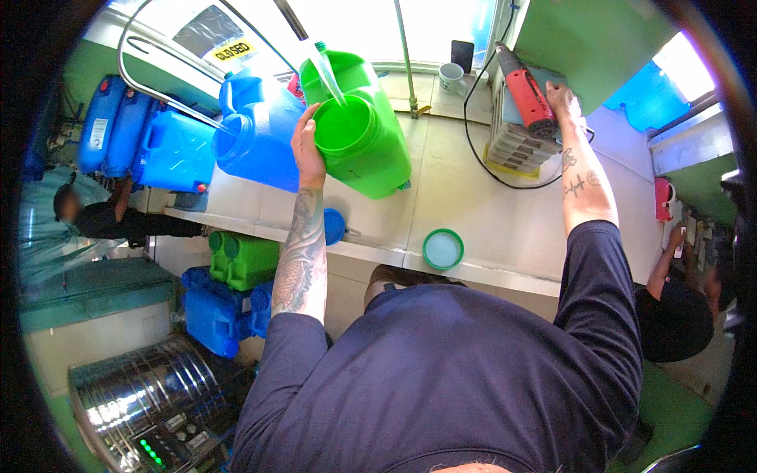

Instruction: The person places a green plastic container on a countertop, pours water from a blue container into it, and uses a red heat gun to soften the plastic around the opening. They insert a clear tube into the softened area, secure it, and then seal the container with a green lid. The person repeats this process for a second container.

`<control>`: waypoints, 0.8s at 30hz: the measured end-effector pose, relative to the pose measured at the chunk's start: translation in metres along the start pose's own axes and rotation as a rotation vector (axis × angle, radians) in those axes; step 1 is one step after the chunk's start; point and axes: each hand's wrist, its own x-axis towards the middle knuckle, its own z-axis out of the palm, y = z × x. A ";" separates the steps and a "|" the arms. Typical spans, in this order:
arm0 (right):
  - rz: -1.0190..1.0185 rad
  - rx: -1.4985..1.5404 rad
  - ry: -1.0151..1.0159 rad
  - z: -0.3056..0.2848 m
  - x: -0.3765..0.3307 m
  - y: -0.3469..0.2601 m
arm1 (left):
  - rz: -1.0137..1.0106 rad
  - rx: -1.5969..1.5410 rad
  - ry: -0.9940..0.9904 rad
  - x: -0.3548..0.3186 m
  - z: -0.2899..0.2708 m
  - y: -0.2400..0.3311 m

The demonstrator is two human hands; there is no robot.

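On the counter stands a bright green plastic jug (pixel 382 162) with its wide round mouth uncapped. A clear stream of water falls into that mouth from a metal spout (pixel 290 19). My left hand (pixel 308 147) holds the jug's left side, fingers up at the rim. To the right, my right hand (pixel 563 104) reaches to the top of a stack of pale flat pieces (pixel 516 130), beside a red heat gun (pixel 527 94) lying there. Its fingers look extended; their tips are partly hidden. A round green-rimmed lid (pixel 443 249) lies near the counter's front edge.
A blue jug (pixel 264 146) stands uncapped left of the green one, with a bent metal pipe (pixel 169 98) at its mouth. A blue cap (pixel 334 226), white mug (pixel 451 78) and black cord (pixel 468 130) lie about. More jugs (pixel 213 315) stand below left. People are at both sides.
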 end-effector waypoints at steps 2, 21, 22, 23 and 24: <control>0.002 -0.004 -0.001 0.000 0.000 0.000 | 0.001 -0.004 -0.001 0.000 0.001 0.001; -0.011 -0.049 0.035 0.007 0.013 0.006 | 0.017 -0.019 -0.002 0.000 0.000 -0.002; 0.003 -0.062 0.032 0.009 0.015 0.006 | 0.015 -0.015 0.001 0.000 0.000 -0.002; 0.013 -0.053 -0.015 0.009 0.017 0.007 | 0.015 -0.011 0.005 0.000 0.000 -0.002; 0.008 -0.049 -0.022 0.010 0.019 0.008 | 0.023 -0.007 0.004 0.000 0.000 -0.002</control>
